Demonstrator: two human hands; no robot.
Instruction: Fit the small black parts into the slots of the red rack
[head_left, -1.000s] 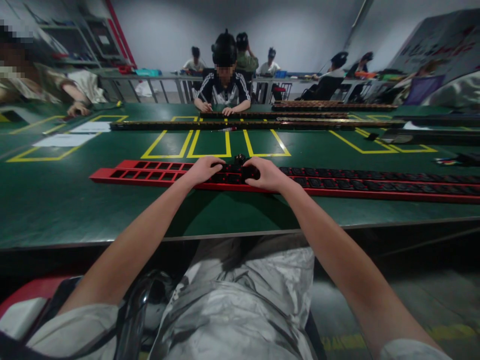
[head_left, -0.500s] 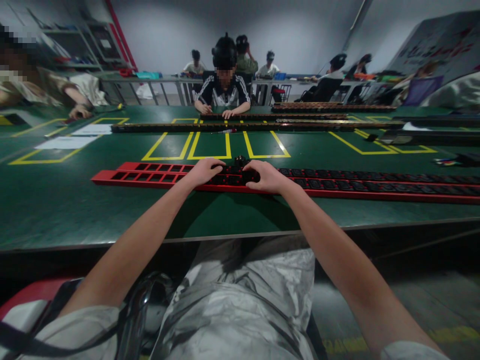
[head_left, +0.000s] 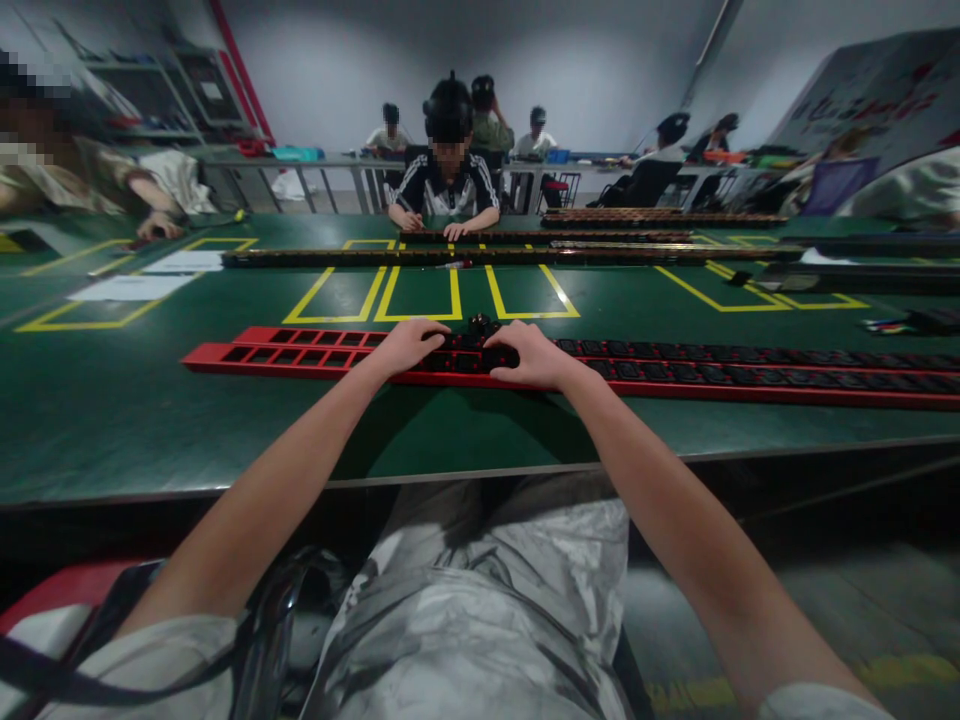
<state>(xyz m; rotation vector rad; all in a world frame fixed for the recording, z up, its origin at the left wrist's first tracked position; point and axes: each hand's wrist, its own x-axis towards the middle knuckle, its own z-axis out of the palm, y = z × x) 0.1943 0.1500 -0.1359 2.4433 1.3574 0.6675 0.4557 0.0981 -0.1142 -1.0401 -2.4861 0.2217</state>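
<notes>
A long red strip (head_left: 247,357) with two rows of rectangular slots lies across the green table (head_left: 112,420). Its left slots are bare; from the middle to the right they hold black socket pieces (head_left: 675,365). My left hand (head_left: 409,345) rests on the strip at its middle, fingers curled down onto it. My right hand (head_left: 529,355) lies just to the right, fingers bent over a black piece (head_left: 480,325) between the two hands. What the fingers press is partly hidden.
Yellow tape boxes (head_left: 420,290) mark the table beyond the strip. More long dark strips (head_left: 487,255) lie farther back, where a person (head_left: 448,180) sits facing me. White papers (head_left: 131,287) lie at the left. Other people sit around tables behind.
Both hands stay on the middle of the red strip, with only slight finger shifts. The view has tilted a little.
</notes>
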